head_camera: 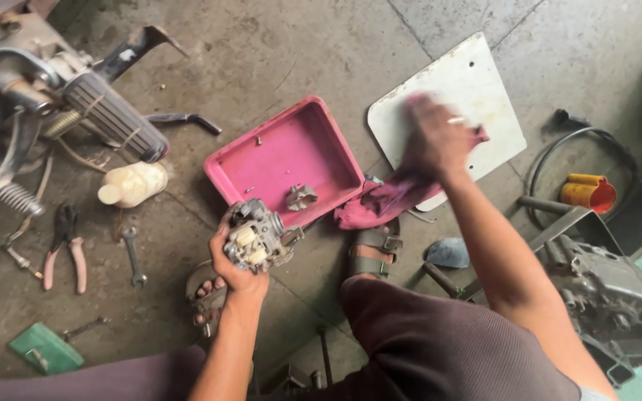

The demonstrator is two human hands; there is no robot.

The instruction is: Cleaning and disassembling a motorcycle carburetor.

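The left hand [235,260] is closed around a small grey carburettor [255,238] held above the floor [299,44] beside the pink tray [284,156], while the blurred right hand [436,137] grips a magenta rag [391,197] over the white plate [484,89], the carburettor apparently not yet wiped.

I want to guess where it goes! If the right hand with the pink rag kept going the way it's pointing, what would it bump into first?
Probably the white board. The right hand, blurred and gripping the pink rag, points up and away over it. Whether it already touches is unclear.
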